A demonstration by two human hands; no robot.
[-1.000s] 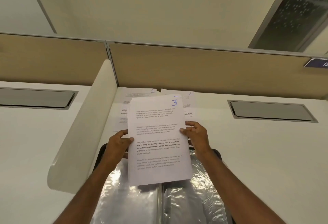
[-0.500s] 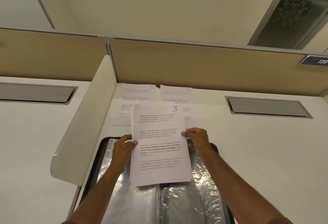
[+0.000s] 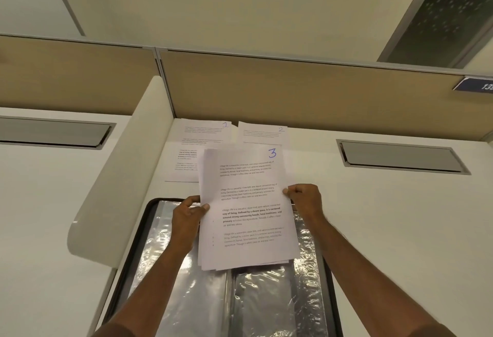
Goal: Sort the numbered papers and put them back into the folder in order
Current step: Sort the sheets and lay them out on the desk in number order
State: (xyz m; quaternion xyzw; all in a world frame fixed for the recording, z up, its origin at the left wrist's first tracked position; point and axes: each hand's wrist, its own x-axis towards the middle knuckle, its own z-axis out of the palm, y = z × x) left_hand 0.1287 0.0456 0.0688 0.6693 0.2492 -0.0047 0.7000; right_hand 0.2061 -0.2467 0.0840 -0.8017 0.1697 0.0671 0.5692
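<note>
Lower now than a second ago, the stack of white printed papers with a blue handwritten 3 at its top corner (image 3: 246, 208) has come down toward the open black folder with shiny clear plastic sleeves (image 3: 306, 278), and its bottom edge now hangs over the folder's spine. I have my left hand (image 3: 186, 216) clamped on the stack's left edge, thumb on the front and fingers curled behind, and my right hand (image 3: 304, 198) pinching the right edge in the same way. The stack sits slightly fanned at its lower left corner. Behind it, at the counter's (image 3: 400, 230) far edge against the tan divider panel (image 3: 293, 88), the white sheet marked 1 (image 3: 194, 144) lies flat toward the left, and the white sheet marked 2 (image 3: 262, 132) lies just beside it on the right, both partly hidden by the stack I am holding
</note>
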